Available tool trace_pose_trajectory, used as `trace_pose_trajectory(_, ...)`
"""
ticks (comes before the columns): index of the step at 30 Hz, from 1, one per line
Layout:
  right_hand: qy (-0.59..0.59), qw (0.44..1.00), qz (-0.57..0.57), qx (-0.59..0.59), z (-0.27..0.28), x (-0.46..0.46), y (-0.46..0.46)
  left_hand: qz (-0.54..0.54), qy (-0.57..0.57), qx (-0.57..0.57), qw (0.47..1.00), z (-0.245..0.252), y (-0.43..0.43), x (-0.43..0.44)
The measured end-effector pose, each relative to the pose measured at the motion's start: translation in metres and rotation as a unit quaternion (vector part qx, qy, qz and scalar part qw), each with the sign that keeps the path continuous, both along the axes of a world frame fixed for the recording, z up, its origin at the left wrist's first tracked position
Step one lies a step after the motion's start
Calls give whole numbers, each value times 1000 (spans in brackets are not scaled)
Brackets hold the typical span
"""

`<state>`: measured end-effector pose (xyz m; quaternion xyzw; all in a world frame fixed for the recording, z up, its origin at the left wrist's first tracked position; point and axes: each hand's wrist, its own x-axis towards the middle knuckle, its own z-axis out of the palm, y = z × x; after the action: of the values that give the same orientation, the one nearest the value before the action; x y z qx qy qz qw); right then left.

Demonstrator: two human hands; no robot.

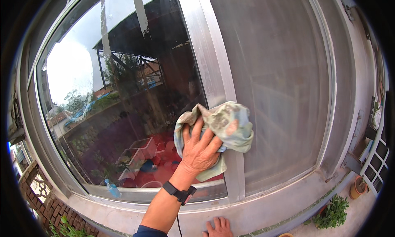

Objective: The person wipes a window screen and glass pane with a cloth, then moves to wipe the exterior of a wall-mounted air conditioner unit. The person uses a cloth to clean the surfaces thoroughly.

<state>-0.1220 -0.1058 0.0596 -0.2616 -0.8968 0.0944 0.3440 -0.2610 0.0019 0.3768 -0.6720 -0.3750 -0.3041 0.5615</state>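
My left hand [200, 150] holds a crumpled, multicoloured cloth [233, 126] against the metal window frame. The cloth lies across the upright stile [216, 67] and overlaps both the glass pane [148, 107] on the left and the grey screen panel [277, 92] on the right. My left thumb is hidden by the cloth, and there is a black band [179, 192] around that wrist. Low in the picture, my right hand [219, 227] rests on the pale window sill [262, 203] with its fingers slightly apart and nothing in it; only part of it shows.
A blue bottle [113, 189] stands at the pane's lower left. Potted plants [333, 212] and an orange-brown pot [358, 187] sit below the sill at right, near a white lattice [378, 163]. Brickwork [66, 215] and leaves [63, 227] are at lower left. The glass carries reflections.
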Motion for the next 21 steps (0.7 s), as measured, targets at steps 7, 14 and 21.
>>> trace_pose_trajectory(7, 17, 1000, 5, 18, -11, -1, 4, 8, -12, 42, 999, 96, 33, 44)
trace_pose_trajectory(14, 13, 999, 33, -13, -17, 1, 8, 45, 1, 136, 990, 199, 48, 43)
trace_pose_trajectory(21, 9, 999, 40, -30, -18, 4, 8, 49, 19, 215, 975, 305, 64, 32)
